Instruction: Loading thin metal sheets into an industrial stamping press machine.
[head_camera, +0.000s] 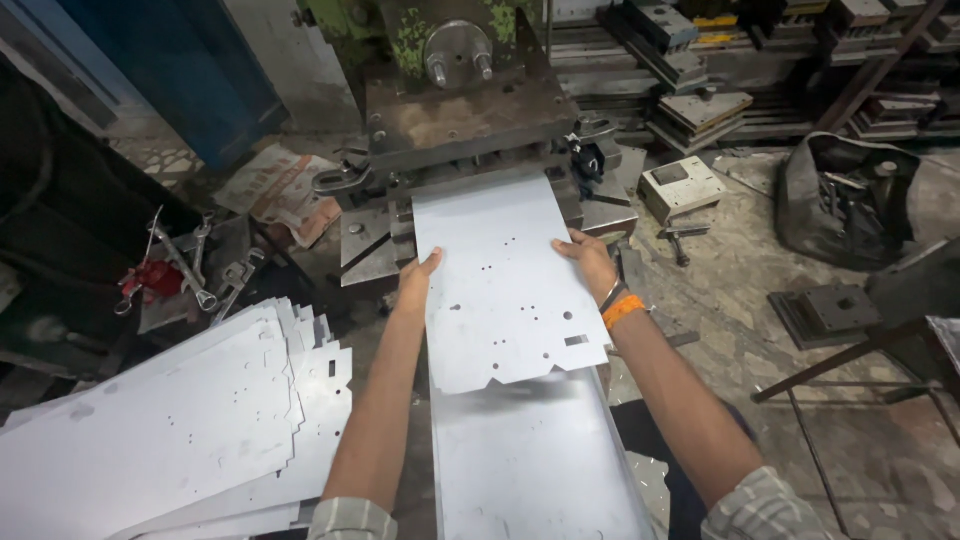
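A pale punched metal sheet (500, 285) with several small holes and a notched near edge lies lengthwise, its far end under the press die (465, 115). My left hand (417, 280) grips the sheet's left edge. My right hand (590, 262), with an orange band on the wrist, holds its right edge. Beneath it, nearer to me, lies another plain sheet (535, 460).
A stack of punched sheets (170, 425) fans out at lower left. Wrenches (195, 270) and a red tool lie on a plate at left. Steel die blocks (700, 110) are piled at back right, a dark bag (845, 195) and metal frame (880, 340) at right.
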